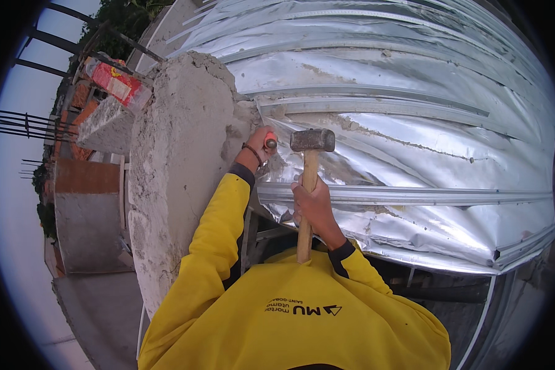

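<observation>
A rough concrete wall [179,185] stands upright. Silver foil sheeting [413,123] with 3 metal rails [407,196] butts against it.

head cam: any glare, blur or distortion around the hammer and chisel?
Head view: soft daylight, no hard shadows; bright sheen on the crinkled foil sheet; fisheye bends the metal rails; hammer, left hand and right hand look sharp.

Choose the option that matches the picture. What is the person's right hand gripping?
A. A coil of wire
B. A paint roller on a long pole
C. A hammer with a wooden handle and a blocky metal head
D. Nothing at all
C: the right hand is closed around the wooden handle of the hammer, whose head is raised beside the orange-capped tool in the left hand.
</observation>
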The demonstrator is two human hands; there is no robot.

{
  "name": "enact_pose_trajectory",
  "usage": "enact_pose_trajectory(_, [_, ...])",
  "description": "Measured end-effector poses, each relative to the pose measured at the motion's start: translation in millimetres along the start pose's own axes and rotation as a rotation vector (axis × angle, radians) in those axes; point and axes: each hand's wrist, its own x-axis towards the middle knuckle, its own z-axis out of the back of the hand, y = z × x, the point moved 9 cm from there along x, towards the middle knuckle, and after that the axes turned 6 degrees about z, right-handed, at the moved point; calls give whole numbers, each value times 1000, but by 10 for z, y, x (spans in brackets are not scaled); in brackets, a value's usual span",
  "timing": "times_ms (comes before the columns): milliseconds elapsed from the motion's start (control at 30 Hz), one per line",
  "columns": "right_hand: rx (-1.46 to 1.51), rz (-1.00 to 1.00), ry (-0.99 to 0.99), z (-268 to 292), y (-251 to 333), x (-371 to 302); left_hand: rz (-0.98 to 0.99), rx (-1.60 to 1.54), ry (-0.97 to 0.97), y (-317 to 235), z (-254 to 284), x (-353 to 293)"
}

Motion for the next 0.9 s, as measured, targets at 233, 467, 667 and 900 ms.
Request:
enact_pose_trajectory(233, [-184,232,-93,391,371,-220,-152,-61,-39,68,-88,-420])
enact_pose_trajectory(467, [-98,55,-19,353,294,-714,-249,-56,-44,113,-101,-621])
enact_pose_trajectory(667, [66,53,133,271,275,-811,-229,-123,-82,180,-27,-729])
enact_pose_trajectory(900, [109,48,147,224,266,-851,-220,-192,-173,212,176,-742])
